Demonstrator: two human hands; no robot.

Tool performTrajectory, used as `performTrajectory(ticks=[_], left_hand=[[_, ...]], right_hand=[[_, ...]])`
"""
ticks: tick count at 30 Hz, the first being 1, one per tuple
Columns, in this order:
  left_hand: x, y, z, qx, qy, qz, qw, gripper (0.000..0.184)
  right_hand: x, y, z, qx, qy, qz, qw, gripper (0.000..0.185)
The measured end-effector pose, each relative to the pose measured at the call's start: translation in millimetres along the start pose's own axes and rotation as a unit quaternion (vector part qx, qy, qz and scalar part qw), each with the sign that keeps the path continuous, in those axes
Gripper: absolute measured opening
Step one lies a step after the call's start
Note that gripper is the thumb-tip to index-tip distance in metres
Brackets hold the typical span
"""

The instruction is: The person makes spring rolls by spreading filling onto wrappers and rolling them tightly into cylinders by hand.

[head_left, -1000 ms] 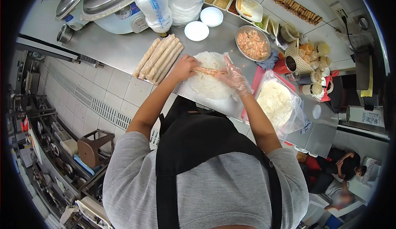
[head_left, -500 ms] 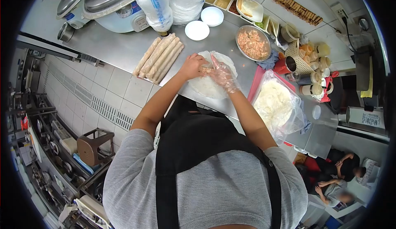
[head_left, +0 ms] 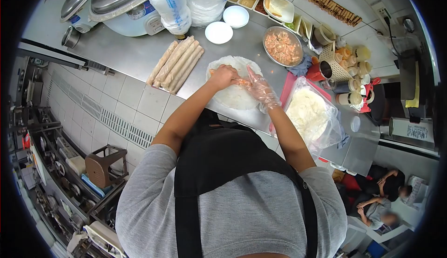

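A round white wrapper sheet [head_left: 233,99] lies flat on the steel counter in front of me, with a line of orange shredded filling [head_left: 242,82] across its middle. My left hand [head_left: 224,77], bare, is closed over the left part of the filling, its fingers curled down and partly hidden. From the right, my right hand [head_left: 262,90] in a clear plastic glove grips the other end of the filling, with one digit pointing up and away. Left of the sheet, long pale wrapped rolls [head_left: 177,65] lie stacked side by side. A metal bowl [head_left: 301,60] of orange filling stands behind on the right.
Two white bowls [head_left: 219,33] and plastic bag bundles [head_left: 170,9] stand at the back near large cookers [head_left: 125,2]. To the right are a plastic-wrapped tray of white sheets [head_left: 307,113], a red cup [head_left: 320,72] and several jars [head_left: 349,99]. Two people sit at lower right.
My right hand has shifted to the right, away from my left hand, so more orange filling shows between them. The whole view has moved slightly.
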State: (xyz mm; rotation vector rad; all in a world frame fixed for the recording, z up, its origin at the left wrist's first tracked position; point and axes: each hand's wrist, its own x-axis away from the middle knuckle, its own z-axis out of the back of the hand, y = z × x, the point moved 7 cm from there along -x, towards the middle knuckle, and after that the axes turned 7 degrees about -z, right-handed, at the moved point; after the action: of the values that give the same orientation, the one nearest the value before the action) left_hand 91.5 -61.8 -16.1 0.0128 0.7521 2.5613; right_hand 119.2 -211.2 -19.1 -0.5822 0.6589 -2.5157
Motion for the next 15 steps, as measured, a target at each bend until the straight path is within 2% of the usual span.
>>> performTrajectory(ticks=[2,4,7,9,12,13,15], left_hand=[[1.7,2.0,2.7,-0.006,-0.025,0.003,1.0,0.046],[8.6,3.7,20.0,0.001,0.056,0.009,0.998,0.057],[23.9,6.2,38.2,-0.025,0.09,-0.003,0.996,0.065],[34.7,4.2,46.5,-0.008,0.111,0.008,0.994,0.063],[45.7,-10.0,48.4,0.012,0.146,0.027,0.989,0.06],[47.5,-15.1,48.1,0.014,0.16,0.03,0.987,0.058],[51.1,-18.2,46.8,0.014,0.16,0.032,0.987,0.056]], right_hand=[[7.3,9.4,2.3,0.012,0.014,-0.011,1.0,0.089],[10.2,13.8,8.5,0.025,0.028,-0.02,0.999,0.088],[18.2,15.1,19.3,0.032,0.02,-0.062,0.997,0.087],[29.4,-10.6,39.5,-0.058,0.087,0.03,0.994,0.086],[23.9,-18.7,33.3,-0.121,0.052,-0.013,0.991,0.089],[20.2,-13.1,29.5,-0.121,0.051,-0.013,0.991,0.089],[14.6,-12.0,20.0,-0.014,0.028,0.019,0.999,0.091]])
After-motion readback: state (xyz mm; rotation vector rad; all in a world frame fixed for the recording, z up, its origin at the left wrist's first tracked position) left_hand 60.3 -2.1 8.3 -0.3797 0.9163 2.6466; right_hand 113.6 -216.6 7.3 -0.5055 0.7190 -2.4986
